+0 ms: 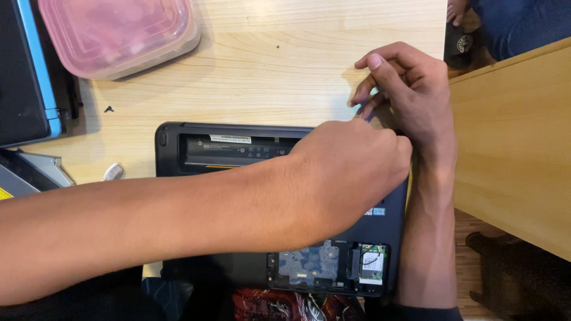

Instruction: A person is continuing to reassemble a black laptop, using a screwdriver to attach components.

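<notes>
A black laptop lies upside down on the light wooden table. Its battery bay is empty, and an open hatch near me shows a blue circuit board and a small card. My left hand reaches across the laptop and is balled into a fist at its far right corner; whatever is inside the fist is hidden. My right hand comes up along the laptop's right edge, its curled fingertips meeting just beyond the left fist. Its thumb is hidden.
A pink lidded plastic box stands at the far left, beside a black device with a blue edge. A tiny black screw and a small white piece lie on the table. A second wooden tabletop is to the right.
</notes>
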